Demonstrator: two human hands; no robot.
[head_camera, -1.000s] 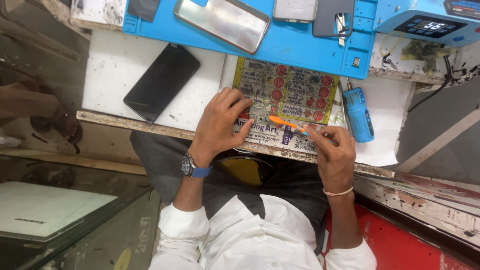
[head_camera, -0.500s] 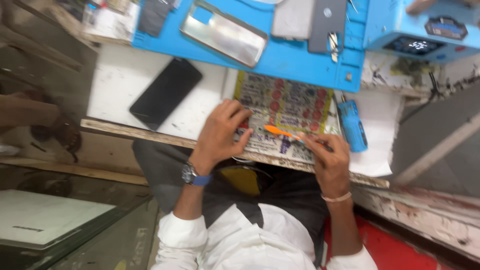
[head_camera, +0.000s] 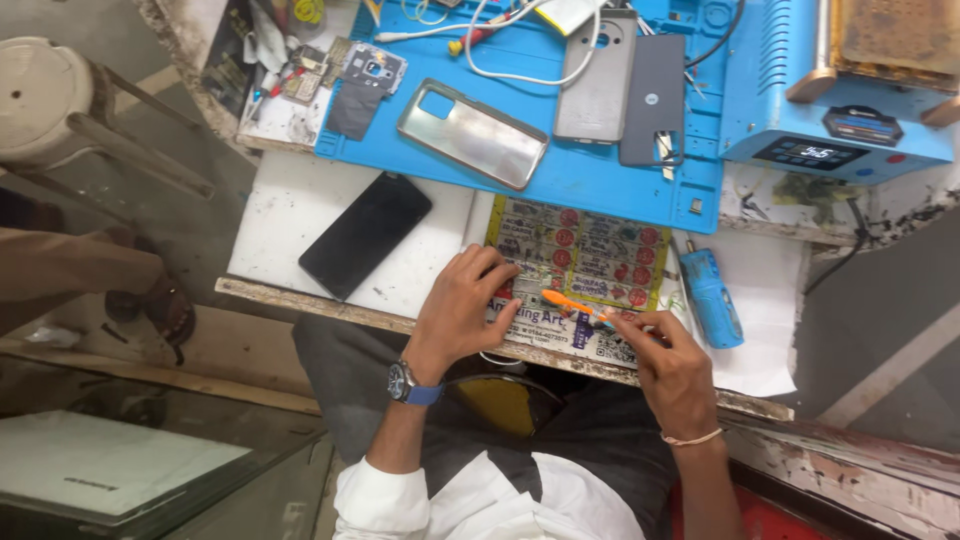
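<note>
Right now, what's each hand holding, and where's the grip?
Right hand pinches a thin orange tool at its near end, tip pointing at the left hand. The left holds nothing clearly visible; its fingers press down on the printed card.

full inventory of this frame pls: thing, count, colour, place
printed card: 1, yellow-green with red dots, table edge under both hands
orange tool: 1, orange, in right grip over the card
blue cylinder: 1, blue, right of the card
black phone: 1, black, white tabletop, left of the card
work mat: 1, blue, far side of the table
silver back cover: 1, silver, on the mat, left
grey covers: 2, grey, on the mat, centre
blue machine: 1, blue, top right
stool: 1, off-white, top left
small parts: several, mixed, table's top-left corner
left hand: wristwatch, pressing the card
right hand: wrist band, holding the orange tool
</note>
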